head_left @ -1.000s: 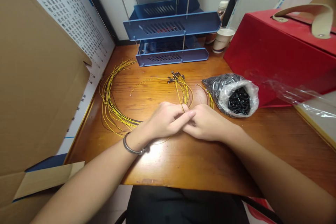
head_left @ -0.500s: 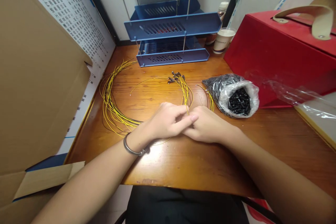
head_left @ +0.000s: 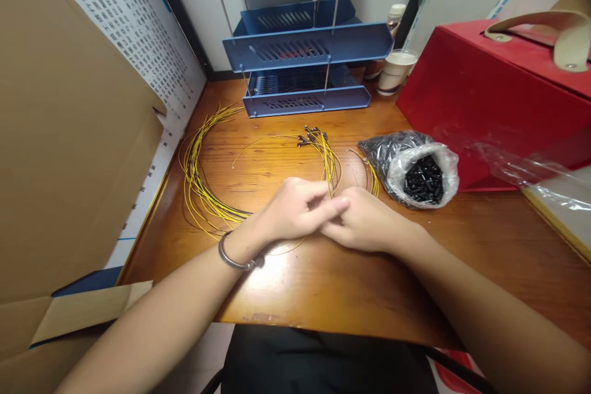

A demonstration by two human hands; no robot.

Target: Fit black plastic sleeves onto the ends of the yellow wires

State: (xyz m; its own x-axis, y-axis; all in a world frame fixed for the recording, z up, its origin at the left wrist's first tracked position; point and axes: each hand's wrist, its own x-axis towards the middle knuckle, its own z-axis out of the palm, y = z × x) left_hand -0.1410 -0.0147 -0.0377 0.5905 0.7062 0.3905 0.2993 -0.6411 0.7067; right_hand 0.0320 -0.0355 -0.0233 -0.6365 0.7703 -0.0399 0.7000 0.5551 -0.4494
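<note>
Over the middle of the wooden table, my left hand (head_left: pixel 295 209) and my right hand (head_left: pixel 364 218) meet fingertip to fingertip, both closed. My left hand pinches a thin yellow wire (head_left: pixel 331 189), which shows between its thumb and forefinger. Whatever sits in the curled fingers of my right hand is hidden. Just beyond the hands lies a bunch of yellow wires (head_left: pixel 329 163) with small black ends (head_left: pixel 313 136). A large loose coil of yellow wire (head_left: pixel 196 178) spreads left of and behind my left wrist. Beyond my right hand is a shorter wire bundle (head_left: pixel 373 181).
A clear plastic bag (head_left: pixel 397 163) of small black pieces (head_left: pixel 423 180) stands open at right, beside a red box (head_left: pixel 489 104). Blue tiered trays (head_left: pixel 307 104) and a paper cup (head_left: pixel 396 72) are at the back. Cardboard (head_left: pixel 78 135) borders the left side.
The view has shifted slightly, so the table and its things appear a little further right. Both hands stay together in nearly the same pose.
</note>
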